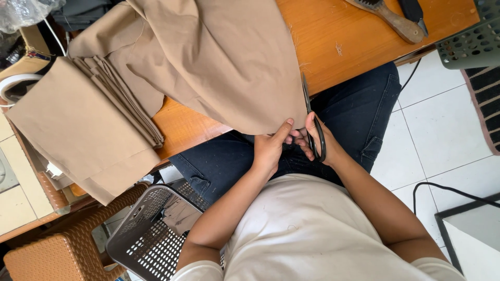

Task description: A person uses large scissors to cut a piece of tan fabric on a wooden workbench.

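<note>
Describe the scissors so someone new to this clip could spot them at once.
Start at the orange wooden table and follow its near edge to the loose tan cloth hanging over it. At that cloth's right edge, the right hand holds black-handled scissors, the only dark, slim blades there, beside the left hand pinching the cloth.

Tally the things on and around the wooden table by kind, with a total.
Scissors, in the right hand: 1
Loose tan fabric piece, pinched by the left hand: 1
Stack of folded tan fabric: 1
Wooden-handled brush: 1
Perforated plastic baskets: 2
Total: 6
</note>
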